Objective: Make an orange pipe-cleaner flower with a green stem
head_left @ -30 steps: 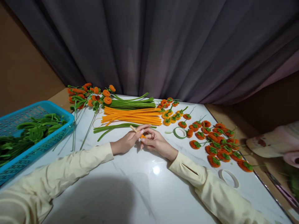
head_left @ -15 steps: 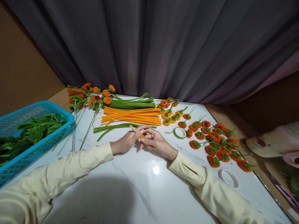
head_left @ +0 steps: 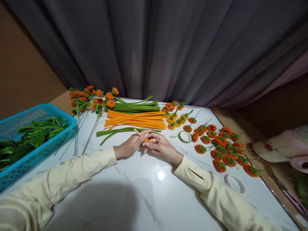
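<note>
Above the middle of the table my two hands meet at the fingertips. My left hand [head_left: 129, 146] is closed around a thin wooden stick [head_left: 137, 132], whose pale end sticks out past the fingers. Pinched in my right hand [head_left: 163, 148] is a small orange pipe cleaner piece [head_left: 147, 140] at the stick's other end; most of it is hidden by my fingers. Just beyond my hands lie a few green pipe cleaners [head_left: 113, 131], a bundle of orange pipe cleaners [head_left: 137, 119] and a thicker green bundle [head_left: 137, 106].
A blue basket [head_left: 60, 136] of green fuzzy leaves stands left. Finished orange flowers [head_left: 109, 96] lie at the back left. Several orange flower heads [head_left: 220, 147] spread out at right, near a green tape roll [head_left: 185, 137] and a white ring [head_left: 235, 183]. Scissors [head_left: 286, 191] lie beyond the edge.
</note>
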The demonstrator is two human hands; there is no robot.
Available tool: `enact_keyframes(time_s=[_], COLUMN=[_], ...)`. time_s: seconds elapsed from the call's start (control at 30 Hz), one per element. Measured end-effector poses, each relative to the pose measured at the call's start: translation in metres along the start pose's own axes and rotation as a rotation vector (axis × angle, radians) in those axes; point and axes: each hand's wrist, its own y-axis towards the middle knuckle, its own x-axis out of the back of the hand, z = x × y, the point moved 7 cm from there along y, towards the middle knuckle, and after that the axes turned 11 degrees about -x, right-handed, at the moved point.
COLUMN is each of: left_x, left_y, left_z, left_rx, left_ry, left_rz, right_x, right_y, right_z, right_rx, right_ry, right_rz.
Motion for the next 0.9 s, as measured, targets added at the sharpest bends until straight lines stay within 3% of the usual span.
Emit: enact_keyframes(time_s=[0.6, 0.9], left_x=[-0.0017, -0.0033], left_y=[-0.0036, -0.0022], left_z=[0.0004, 0.0012], left_rx=[0.003, 0.013], left_ry=[0.072, -0.011], left_rz=[0.047, 0.033], right_x=[0.0034, -0.001], right_y=[0.0019, 0.0003], right_z=[-0.0036, 0.0001], right_rx=[0.0, -0.022], right_ry=[-0.03, -0.007], right_rz=[0.025, 0.009])
